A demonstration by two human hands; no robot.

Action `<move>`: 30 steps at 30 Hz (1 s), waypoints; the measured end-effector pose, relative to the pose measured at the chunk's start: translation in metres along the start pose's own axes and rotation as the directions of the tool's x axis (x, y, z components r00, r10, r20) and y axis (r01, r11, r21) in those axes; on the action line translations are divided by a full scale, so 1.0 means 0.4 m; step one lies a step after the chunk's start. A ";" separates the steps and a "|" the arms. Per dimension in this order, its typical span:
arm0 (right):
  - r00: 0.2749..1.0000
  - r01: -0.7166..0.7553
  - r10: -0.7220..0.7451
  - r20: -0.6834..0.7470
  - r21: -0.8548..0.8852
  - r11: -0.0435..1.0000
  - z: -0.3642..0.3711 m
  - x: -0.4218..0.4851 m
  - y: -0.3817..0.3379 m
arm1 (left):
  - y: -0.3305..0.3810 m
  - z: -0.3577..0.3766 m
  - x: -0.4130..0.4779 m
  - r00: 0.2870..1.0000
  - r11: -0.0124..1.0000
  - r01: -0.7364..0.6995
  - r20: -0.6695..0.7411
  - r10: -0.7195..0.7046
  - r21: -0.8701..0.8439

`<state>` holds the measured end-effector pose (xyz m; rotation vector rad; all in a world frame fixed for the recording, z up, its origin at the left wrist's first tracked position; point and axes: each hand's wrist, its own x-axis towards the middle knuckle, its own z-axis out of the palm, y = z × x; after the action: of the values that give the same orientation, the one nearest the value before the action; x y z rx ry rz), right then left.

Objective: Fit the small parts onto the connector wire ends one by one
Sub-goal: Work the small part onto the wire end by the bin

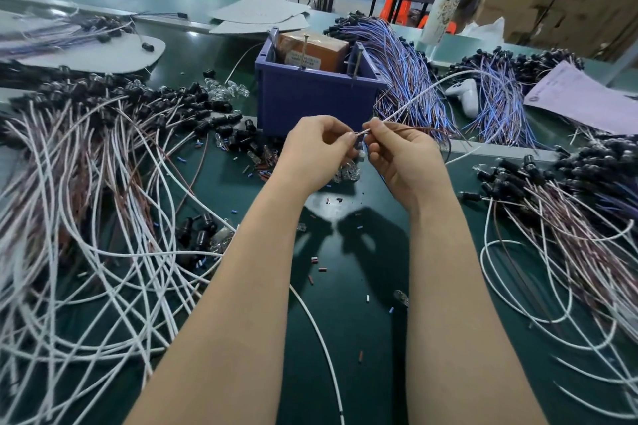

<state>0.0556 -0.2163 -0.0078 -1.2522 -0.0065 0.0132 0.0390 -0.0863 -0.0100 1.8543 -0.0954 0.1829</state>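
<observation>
Both hands meet above the green table [352,286], just in front of the blue bin. My right hand [400,155] pinches the end of a white wire [424,90] that arcs up and to the right; a brown wire [428,129] runs from the same grip. My left hand [317,148] pinches a tiny part at the wire tip [362,132], fingertips of both hands nearly touching. A small clear piece [361,153] shows between the hands. Loose small sleeves [319,264] lie scattered on the table under my forearms.
A blue bin [310,97] with a brown box stands behind my hands. White and brown wires with black caps [103,155] pile up on the left, another pile [569,203] on the right. Blue-purple wire bundles [407,69] lie behind, with a paper sheet [583,97].
</observation>
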 end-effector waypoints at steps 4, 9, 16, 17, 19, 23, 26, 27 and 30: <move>1.000 -0.004 0.004 0.013 -0.035 0.999 0.002 -0.001 -0.002 | 0.003 -0.004 -0.003 1.000 0.998 -0.021 -0.010 0.021 0.053; 1.000 0.019 -0.020 -0.011 -0.070 0.997 0.000 0.000 0.002 | 0.003 -0.001 -0.006 0.999 0.991 -0.012 -0.032 0.016 0.132; 0.975 0.059 -0.049 -0.215 0.042 0.997 -0.039 0.008 0.006 | -0.019 -0.039 0.004 0.965 0.962 0.186 -0.221 -0.141 0.199; 0.971 0.069 -0.050 -0.232 0.073 0.995 -0.040 0.009 0.005 | -0.021 -0.045 0.004 0.956 0.953 0.212 -0.248 -0.157 0.216; 0.974 0.060 -0.037 -0.225 0.098 0.993 -0.031 0.009 0.005 | -0.020 -0.045 0.001 0.963 0.934 0.221 -0.212 -0.165 0.279; 0.988 0.005 0.006 -0.152 0.070 0.998 -0.009 0.008 0.005 | -0.002 -0.023 -0.003 0.995 0.971 0.101 -0.034 -0.096 0.216; 0.995 -0.007 0.007 -0.095 0.008 1.000 -0.009 0.006 0.003 | 0.009 -0.009 -0.008 0.999 0.989 0.032 0.027 -0.036 0.144; 0.997 -0.012 0.011 -0.079 -0.009 1.000 -0.009 0.006 0.002 | 0.009 -0.005 -0.008 1.000 0.984 0.013 0.023 -0.018 0.180; 0.998 -0.027 0.025 -0.056 -0.030 0.999 -0.008 0.006 0.002 | 0.007 -0.001 -0.009 1.000 0.956 -0.015 -0.021 0.022 0.294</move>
<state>0.0579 -0.2192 -0.0094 -1.2832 0.0578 0.0009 0.0350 -0.0867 -0.0079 2.1475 -0.0713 0.2432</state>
